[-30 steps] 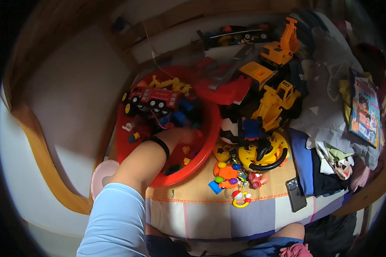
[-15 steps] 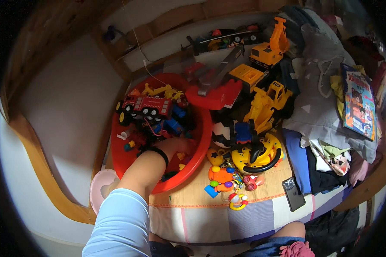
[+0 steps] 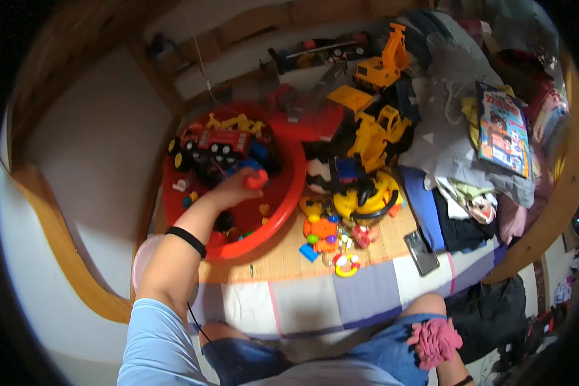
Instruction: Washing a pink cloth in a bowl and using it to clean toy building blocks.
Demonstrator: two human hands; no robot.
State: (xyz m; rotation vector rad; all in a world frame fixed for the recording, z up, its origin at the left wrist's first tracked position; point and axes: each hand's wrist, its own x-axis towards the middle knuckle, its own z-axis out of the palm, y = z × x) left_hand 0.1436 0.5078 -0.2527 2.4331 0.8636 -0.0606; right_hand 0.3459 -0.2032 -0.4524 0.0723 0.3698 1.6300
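Note:
My left hand (image 3: 239, 186) is closed on a small red toy piece (image 3: 257, 179) over the large red plastic tub (image 3: 288, 209); its exact kind is unclear. Beside that hand, a red toy fire truck (image 3: 215, 141) lies atop other toys, with yellow toy parts (image 3: 238, 123) behind it. A few small orange pieces (image 3: 264, 210) rest in the tub below. At the lower right, my right hand (image 3: 452, 368) is by my knee, closed on a bunched pink cloth (image 3: 436, 341) that hides most of its fingers.
Yellow toy diggers (image 3: 376, 138), a yellow toy steering wheel (image 3: 367, 195) and small bright toys (image 3: 321, 230) spread right of the tub. A dark phone (image 3: 421, 253) lies near the bed's front edge. Folded clothes (image 3: 460, 209) and a picture book (image 3: 503, 132) are farther right.
My left hand has risen out of the tub's depth with the red piece in it. The whole view has shifted, bringing my lap and more of the pink cloth into sight.

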